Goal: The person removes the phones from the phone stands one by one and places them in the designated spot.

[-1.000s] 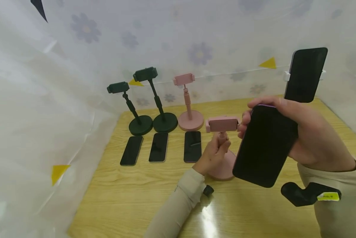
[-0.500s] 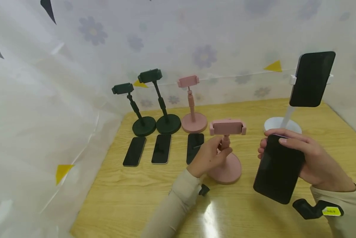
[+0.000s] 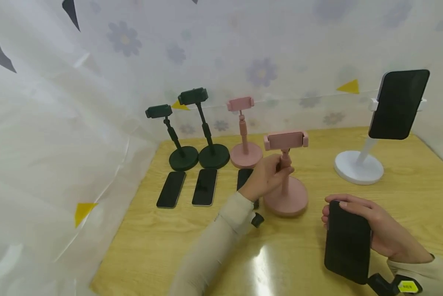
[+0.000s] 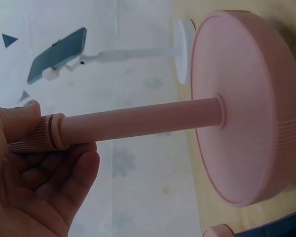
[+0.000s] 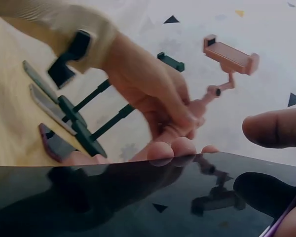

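My left hand (image 3: 266, 177) grips the post of a pink phone stand (image 3: 289, 199), thumb and fingers around its ribbed collar. In the left wrist view the smooth lower post and round base of this pink stand (image 4: 237, 103) show below the hand. The stand's clamp holds no phone. To the right, my right hand (image 3: 386, 230) holds a black-screened phone (image 3: 347, 242) by its upper part, screen up and tilted. The right wrist view shows this phone (image 5: 113, 197) close up, with fingertips along its far edge and the thumb raised above the screen.
Two dark green stands (image 3: 183, 158) (image 3: 214, 156) and another pink stand (image 3: 246, 155) stand in a row behind. Before them lie three phones (image 3: 171, 190) (image 3: 205, 187) (image 3: 243, 176), one partly hidden. A white stand (image 3: 358, 166) at right carries a phone (image 3: 399, 105).
The right hand has lowered the phone toward the near right, uncovering the white stand's base. The left hand has shifted the pink stand farther back; more of its post shows. The view has turned slightly.
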Action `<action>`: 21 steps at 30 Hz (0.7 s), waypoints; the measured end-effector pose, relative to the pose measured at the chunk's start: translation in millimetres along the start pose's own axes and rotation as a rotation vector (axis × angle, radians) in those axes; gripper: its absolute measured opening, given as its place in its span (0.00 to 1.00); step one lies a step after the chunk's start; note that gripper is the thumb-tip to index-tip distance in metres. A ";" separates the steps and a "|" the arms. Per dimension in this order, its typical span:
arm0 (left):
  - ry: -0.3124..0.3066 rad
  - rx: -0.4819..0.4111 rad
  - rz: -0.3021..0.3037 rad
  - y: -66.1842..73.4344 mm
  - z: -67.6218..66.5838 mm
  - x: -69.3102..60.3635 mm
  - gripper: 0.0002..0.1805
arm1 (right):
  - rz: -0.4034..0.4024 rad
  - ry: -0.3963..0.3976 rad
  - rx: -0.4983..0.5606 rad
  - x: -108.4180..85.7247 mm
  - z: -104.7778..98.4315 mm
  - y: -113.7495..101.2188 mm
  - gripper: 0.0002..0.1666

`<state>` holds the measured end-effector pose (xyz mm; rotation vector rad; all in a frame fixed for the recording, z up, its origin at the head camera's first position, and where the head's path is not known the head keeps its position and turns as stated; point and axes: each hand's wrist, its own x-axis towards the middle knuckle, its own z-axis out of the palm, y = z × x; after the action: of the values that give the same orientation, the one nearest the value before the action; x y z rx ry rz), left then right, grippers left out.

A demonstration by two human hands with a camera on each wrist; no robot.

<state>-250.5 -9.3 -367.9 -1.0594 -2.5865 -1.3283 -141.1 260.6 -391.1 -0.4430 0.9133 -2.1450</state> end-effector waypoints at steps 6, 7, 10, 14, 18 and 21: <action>-0.008 -0.009 -0.093 -11.2 -7.9 41.0 0.10 | 0.061 0.044 -0.064 -1.1 -9.1 11.0 0.32; -0.013 -0.007 -0.099 -12.3 -6.7 49.2 0.11 | 0.065 0.054 -0.061 -4.1 -9.3 12.0 0.32; -0.027 0.001 -0.129 -17.3 -4.1 71.2 0.12 | 0.083 0.079 -0.058 -11.3 -8.0 15.5 0.32; -0.006 0.038 -0.159 -28.4 -6.1 90.8 0.12 | 0.115 0.130 -0.130 -12.6 -4.8 22.5 0.30; 0.031 0.061 -0.167 -39.9 -11.5 102.4 0.12 | 0.119 0.165 -0.168 -10.7 -4.2 27.3 0.28; 0.050 0.072 -0.191 -47.6 -14.1 108.1 0.13 | 0.110 0.153 -0.163 -10.7 -5.1 29.8 0.28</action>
<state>-364.9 21.1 -356.3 -0.7755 -2.7327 -1.2680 -121.9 257.2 -416.5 -0.3036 1.1774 -2.0331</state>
